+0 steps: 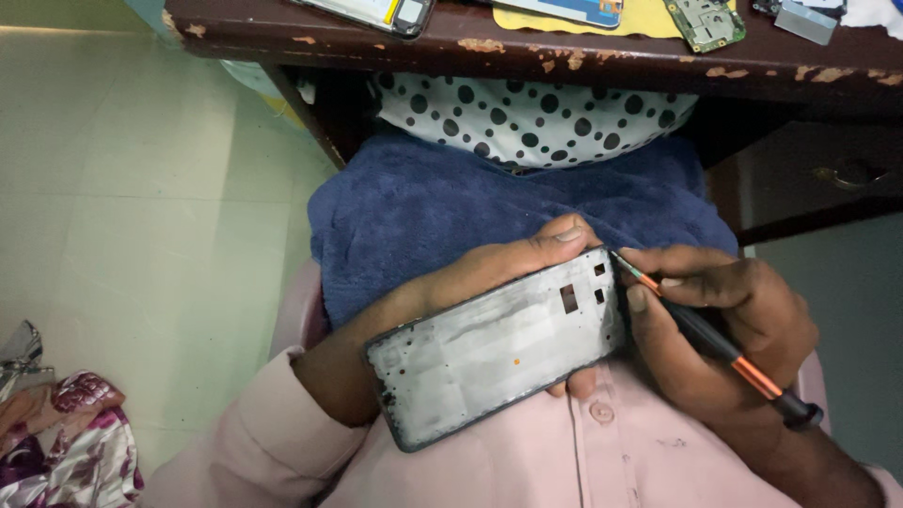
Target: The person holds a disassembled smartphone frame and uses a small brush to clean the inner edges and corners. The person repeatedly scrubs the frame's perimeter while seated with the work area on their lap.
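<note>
A grey phone frame (499, 348) was gripped by the left hand (489, 268), long axis slanting upward-right; a screwdriver (715, 343), clasped by the right hand (724, 325), pointed at its upper corner

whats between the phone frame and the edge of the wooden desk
In the head view, a dark blue towel lies between the phone frame and the desk edge, with polka-dot cloth beyond it under the desk.

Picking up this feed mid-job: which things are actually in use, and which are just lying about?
In use:
left hand
phone frame
right hand
screwdriver, tip at the frame's top corner

Lying about:
blue towel
circuit board
yellow mat
phone
desk
patterned cloth
</note>
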